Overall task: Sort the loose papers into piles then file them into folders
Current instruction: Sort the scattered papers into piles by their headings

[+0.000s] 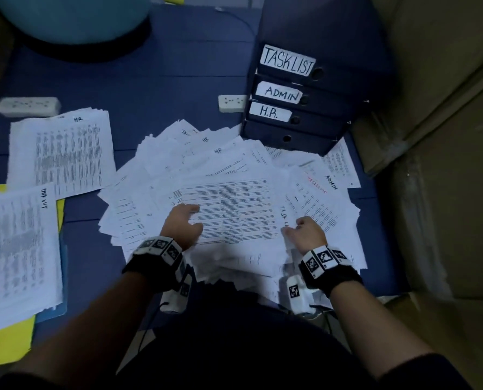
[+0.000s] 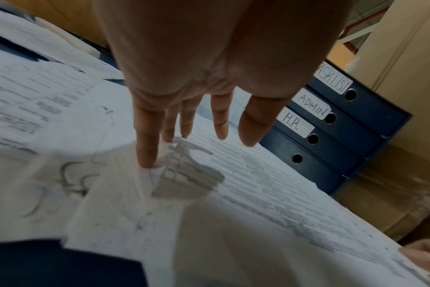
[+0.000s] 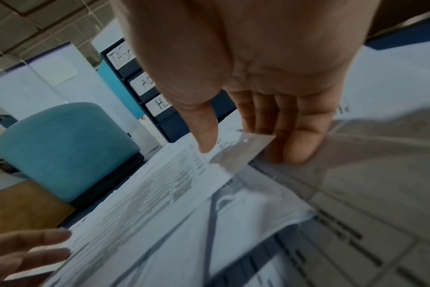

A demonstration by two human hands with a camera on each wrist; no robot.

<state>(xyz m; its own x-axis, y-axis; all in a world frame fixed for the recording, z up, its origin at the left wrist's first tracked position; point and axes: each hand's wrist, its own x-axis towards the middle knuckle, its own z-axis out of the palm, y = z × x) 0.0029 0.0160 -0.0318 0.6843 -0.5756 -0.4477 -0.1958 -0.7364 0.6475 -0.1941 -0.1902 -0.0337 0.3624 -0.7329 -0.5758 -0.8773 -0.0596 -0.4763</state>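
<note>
printed text [image 1: 234,209] too blurred to read

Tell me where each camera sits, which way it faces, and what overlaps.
Head: on the head, looking down at the loose papers, both forearms, left hand and right hand.
Left wrist: under the left palm, looking along straight fingers at the top sheet.
Right wrist: under the right palm; thumb and fingers pinch a sheet edge; left fingertips show.
Shared: all three see the labelled binders.

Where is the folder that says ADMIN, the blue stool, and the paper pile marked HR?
ADMIN folder [image 1: 283,94], head view, on its white label.
Blue stool [image 3: 62,147], right wrist view, on its side.
HR pile [image 1: 63,153], head view, on the top sheet's middle.
</note>
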